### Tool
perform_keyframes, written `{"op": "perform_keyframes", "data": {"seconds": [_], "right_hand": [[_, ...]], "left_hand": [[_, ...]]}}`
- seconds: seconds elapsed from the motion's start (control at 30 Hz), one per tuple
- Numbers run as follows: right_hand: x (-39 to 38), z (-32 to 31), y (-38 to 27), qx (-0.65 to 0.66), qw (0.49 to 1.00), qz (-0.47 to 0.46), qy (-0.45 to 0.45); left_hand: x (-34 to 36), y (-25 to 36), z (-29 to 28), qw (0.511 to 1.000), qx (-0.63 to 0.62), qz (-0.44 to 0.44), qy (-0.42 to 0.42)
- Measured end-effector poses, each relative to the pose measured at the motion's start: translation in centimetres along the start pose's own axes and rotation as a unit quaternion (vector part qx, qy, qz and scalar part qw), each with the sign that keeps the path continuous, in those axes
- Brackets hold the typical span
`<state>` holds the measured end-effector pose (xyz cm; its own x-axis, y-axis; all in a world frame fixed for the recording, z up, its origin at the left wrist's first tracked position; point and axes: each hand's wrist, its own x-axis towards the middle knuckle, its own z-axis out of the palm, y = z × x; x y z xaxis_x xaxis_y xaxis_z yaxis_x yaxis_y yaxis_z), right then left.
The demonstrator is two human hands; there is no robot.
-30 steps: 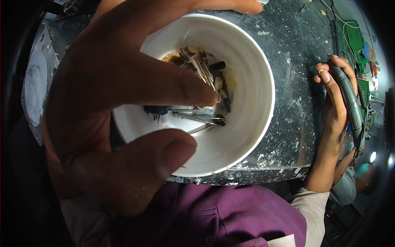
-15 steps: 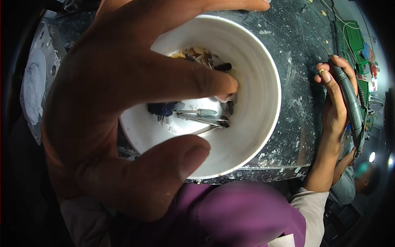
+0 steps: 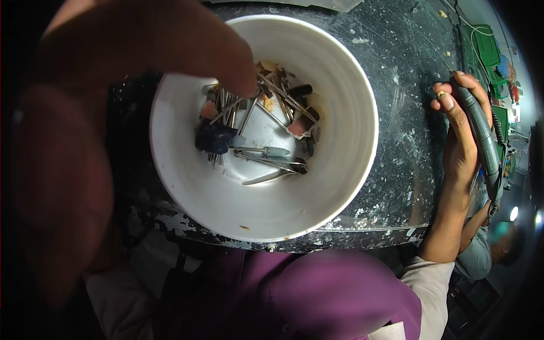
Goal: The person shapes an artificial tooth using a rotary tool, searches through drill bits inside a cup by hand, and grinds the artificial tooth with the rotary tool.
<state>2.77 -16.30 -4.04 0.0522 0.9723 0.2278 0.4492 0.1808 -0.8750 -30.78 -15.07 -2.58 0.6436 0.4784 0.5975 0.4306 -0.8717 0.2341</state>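
A white round bowl [image 3: 340, 187] holds several slim metal bits [image 3: 283, 99], a dark blue lump [image 3: 215, 136], a pinkish piece [image 3: 300, 127] and a grey-tipped bit [image 3: 276, 152]. My left hand [image 3: 85, 136] looms blurred and close at the left, fingers apart, one fingertip over the bowl's upper left part; I see nothing held in it. To the right of the bowl, my right hand [image 3: 459, 124] grips a dark grey rotary handpiece [image 3: 480, 127] with a coiled cord, and also has a tiny yellowish piece [image 3: 441, 95] between its fingers.
The speckled dark worktable [image 3: 402, 187] runs under the bowl. Green bins [image 3: 484, 51] and cables stand at the far right. Another person [image 3: 476, 255] in a grey top sits at the lower right. Purple cloth [image 3: 340, 283] lies below the table edge.
My left hand has drawn up and leftward from the bowl's middle, uncovering more of the bits inside. The bowl has shifted slightly up and left. My right hand stays about where it was.
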Motion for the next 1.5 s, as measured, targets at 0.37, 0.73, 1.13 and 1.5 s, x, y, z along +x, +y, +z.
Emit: {"op": "perform_keyframes", "data": {"seconds": [0.37,0.73,1.13,1.5], "right_hand": [[0.2,-0.1,-0.5,0.010,1.000,-0.008,-0.003],[0.3,0.3,-1.2,0.012,1.000,-0.022,-0.017],[-0.2,-0.3,-0.5,-0.012,1.000,-0.004,0.003],[-0.2,-0.1,-0.6,-0.011,1.000,-0.017,-0.005]], "left_hand": [[2.1,0.2,2.2,0.999,0.000,0.029,-0.035],[1.2,-0.2,-1.0,0.996,-0.078,-0.007,-0.046],[2.1,-1.5,0.1,0.977,-0.191,-0.039,-0.081],[0.8,-1.4,0.1,0.974,-0.206,-0.092,0.037]]}}
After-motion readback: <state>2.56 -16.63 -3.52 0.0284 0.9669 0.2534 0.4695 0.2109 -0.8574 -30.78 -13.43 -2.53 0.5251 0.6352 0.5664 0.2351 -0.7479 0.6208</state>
